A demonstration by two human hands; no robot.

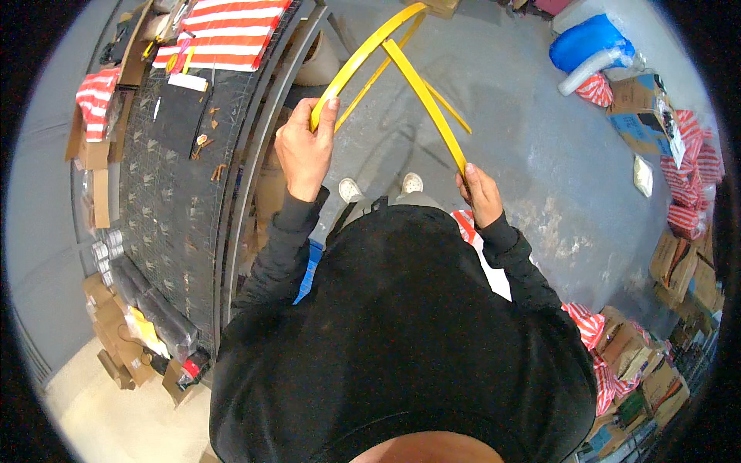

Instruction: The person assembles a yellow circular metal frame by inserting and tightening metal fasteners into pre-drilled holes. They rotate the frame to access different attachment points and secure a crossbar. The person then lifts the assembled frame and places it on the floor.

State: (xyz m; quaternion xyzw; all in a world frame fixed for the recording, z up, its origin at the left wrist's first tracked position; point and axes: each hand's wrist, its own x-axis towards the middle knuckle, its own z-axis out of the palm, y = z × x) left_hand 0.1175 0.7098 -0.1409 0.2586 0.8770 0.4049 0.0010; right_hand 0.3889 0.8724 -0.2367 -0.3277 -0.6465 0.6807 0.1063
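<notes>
Hands are both gripping yellow strips [401, 69] mid-frame: left hand [306, 150] and right hand [480, 193] each closed around one end.

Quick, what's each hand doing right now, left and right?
Left hand: closed around one end of a yellow strap.
Right hand: closed around the end of another yellow strap length.

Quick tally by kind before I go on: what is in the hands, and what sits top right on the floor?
Yellow strap, its ends gripped by the left hand and the right hand: 1
Blue roll: 1
White tube beside the blue roll: 1
Total: 3
</notes>
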